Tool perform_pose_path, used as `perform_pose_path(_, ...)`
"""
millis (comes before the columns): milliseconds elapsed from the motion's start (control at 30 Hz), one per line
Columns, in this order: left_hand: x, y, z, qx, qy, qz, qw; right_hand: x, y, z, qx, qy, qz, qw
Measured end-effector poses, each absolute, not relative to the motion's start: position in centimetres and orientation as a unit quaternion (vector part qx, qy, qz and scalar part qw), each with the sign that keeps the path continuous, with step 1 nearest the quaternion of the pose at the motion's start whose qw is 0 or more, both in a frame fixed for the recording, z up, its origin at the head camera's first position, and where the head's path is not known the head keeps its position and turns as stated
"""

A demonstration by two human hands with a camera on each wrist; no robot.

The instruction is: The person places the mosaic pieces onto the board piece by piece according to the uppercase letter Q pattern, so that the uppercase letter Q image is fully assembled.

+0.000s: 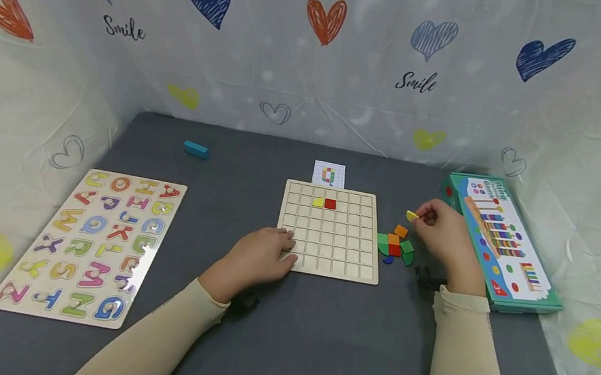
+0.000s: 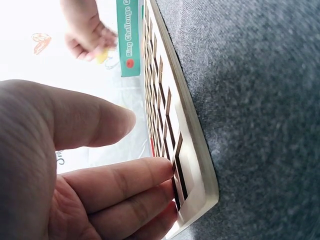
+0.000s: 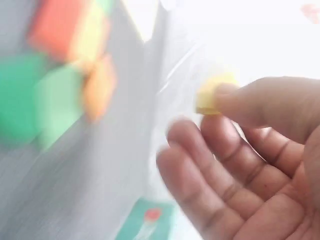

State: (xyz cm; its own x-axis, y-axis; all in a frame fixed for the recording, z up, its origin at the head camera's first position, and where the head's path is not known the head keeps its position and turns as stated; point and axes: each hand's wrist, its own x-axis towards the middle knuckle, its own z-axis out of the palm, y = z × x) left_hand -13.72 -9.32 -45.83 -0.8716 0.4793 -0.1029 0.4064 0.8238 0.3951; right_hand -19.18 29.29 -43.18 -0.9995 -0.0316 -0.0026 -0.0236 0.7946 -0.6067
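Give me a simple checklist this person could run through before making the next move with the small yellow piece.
1. Small yellow piece gripped: ok, pinched in the right hand.
2. Piece over the pale, square-gridded wooden board: not ok, it is off to the board's right.
3. Board attended: ok, the left hand touches its left side.
4. White rectangular pattern card readable: ok, its coloured pattern shows at the board's far edge.
5. Free cells: ok, many lie bare around the yellow square and red square.
6. Piece's shape matching the card: cannot tell, the print is too small.
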Motion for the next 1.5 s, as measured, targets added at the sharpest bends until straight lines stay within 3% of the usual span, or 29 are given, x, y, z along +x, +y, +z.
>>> perform_pose_path(167, -13.7, -9.3, -46.0, 0.231, 0.950, 0.186, 0.099, -20.8, 26.4, -41.9, -0.038, 0.934, -0.356, -0.002)
perform_pose_path(733, -13.9, -9.0, -46.2, 0.239, 0.949, 0.184, 0.091, -27.2, 18.9, -44.2, -0.151, 0.936, -0.288, 0.134)
perform_pose_path(1500, -13.8, -9.4, -46.2, 0.221, 0.953, 0.180, 0.104, -27.6, 16.8, -45.2, -0.145, 0.938, -0.274, 0.157)
